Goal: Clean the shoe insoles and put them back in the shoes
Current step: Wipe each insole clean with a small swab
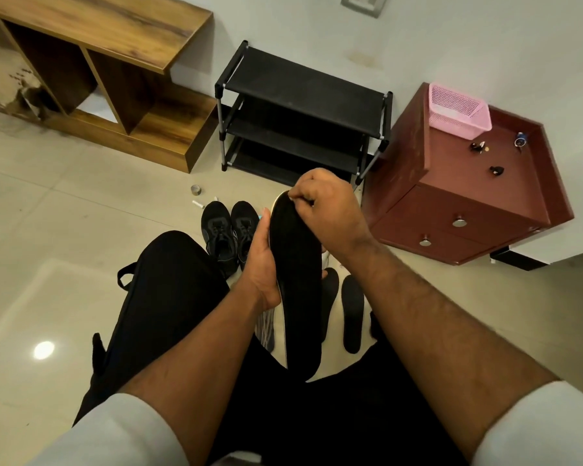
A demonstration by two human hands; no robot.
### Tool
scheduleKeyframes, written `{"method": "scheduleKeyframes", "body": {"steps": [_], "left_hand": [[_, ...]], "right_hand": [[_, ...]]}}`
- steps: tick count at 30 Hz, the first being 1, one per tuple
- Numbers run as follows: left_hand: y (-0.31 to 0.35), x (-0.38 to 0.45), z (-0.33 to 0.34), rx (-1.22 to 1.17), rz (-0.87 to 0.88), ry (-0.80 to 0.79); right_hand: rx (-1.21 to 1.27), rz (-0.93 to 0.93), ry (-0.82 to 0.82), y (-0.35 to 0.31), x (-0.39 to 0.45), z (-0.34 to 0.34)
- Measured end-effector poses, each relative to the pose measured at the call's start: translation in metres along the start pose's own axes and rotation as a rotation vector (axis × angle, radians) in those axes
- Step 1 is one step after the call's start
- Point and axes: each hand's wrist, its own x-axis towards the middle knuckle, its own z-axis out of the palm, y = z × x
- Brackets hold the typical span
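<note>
A long black insole point(298, 290) with a pale edge stands upright between my knees. My left hand point(260, 260) grips its left side near the middle. My right hand point(327, 210) pinches its top end, fingers curled over the tip. A pair of black lace-up shoes point(228, 230) stands on the floor just behind my left hand. Two more black insoles point(352, 314) lie flat on the floor to the right, partly hidden by my right forearm. Something grey and striped point(266, 327) shows under my left wrist; what it is cannot be told.
A black three-tier shoe rack point(300, 112) stands against the wall ahead. A red-brown drawer cabinet point(461, 203) with a pink basket point(458, 109) is at the right. A wooden shelf unit point(115, 79) fills the left. A tape roll point(196, 190) lies on the floor tiles.
</note>
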Motion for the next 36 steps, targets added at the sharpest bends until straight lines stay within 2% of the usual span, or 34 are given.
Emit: {"method": "scheduleKeyframes", "body": {"steps": [6,10,17,21,24,32,34,36], "left_hand": [[0.006,0.000,-0.002,-0.035,0.028,0.096],[0.008,0.004,-0.004,-0.040,0.032,0.104],[0.002,0.001,0.002,-0.040,0.048,0.093],[0.000,0.003,0.000,-0.027,0.049,0.020],[0.003,0.003,0.000,-0.029,0.078,0.029],[0.008,0.009,-0.008,-0.105,0.095,0.101],[0.006,0.009,-0.006,-0.114,0.091,0.084],[0.005,0.007,-0.002,-0.122,0.068,0.074]], "right_hand": [[0.022,-0.095,-0.108,-0.015,-0.039,0.015],[0.047,-0.133,-0.188,-0.018,-0.065,0.019],[-0.061,-0.198,-0.145,-0.015,-0.020,0.008],[-0.106,-0.153,-0.114,-0.002,0.006,-0.002],[-0.102,-0.134,-0.128,0.006,-0.005,0.000],[-0.111,-0.230,-0.328,0.017,-0.062,0.005],[-0.053,-0.196,-0.305,0.019,-0.052,-0.002],[0.029,-0.121,-0.199,0.019,-0.033,-0.009]]}}
